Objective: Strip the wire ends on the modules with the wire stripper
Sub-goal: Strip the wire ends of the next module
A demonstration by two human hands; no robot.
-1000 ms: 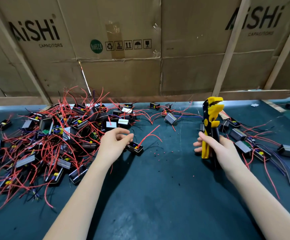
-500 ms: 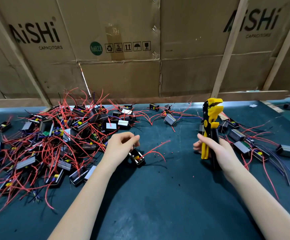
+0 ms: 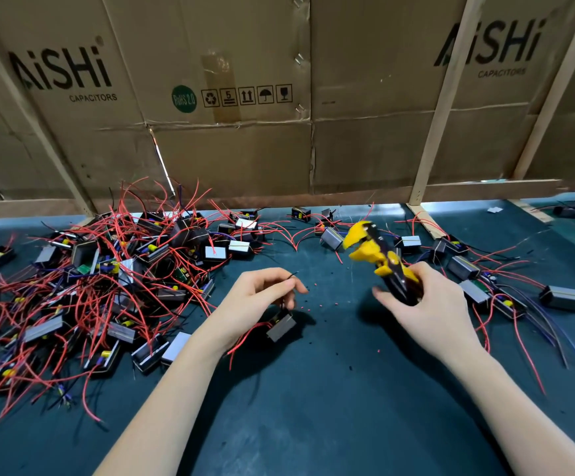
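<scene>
My left hand (image 3: 257, 300) pinches a thin black wire of a small black module (image 3: 281, 326), which hangs just under the fingers above the green mat. Red wires of that module trail down to the left. My right hand (image 3: 427, 304) grips the handles of the yellow and black wire stripper (image 3: 377, 257). The tool is tilted, its yellow jaws pointing up and left toward the left hand. The jaws are a hand's width from the pinched wire end.
A big tangled pile of modules with red wires (image 3: 107, 286) covers the mat's left side. More modules (image 3: 485, 280) lie to the right of my right hand. Small red insulation bits (image 3: 313, 305) dot the mat. Cardboard boxes (image 3: 227, 97) wall off the back.
My left hand lifted the module off the mat and drew it nearer, now pinching its black wire. The stripper tipped from upright to leaning left, toward that wire.
</scene>
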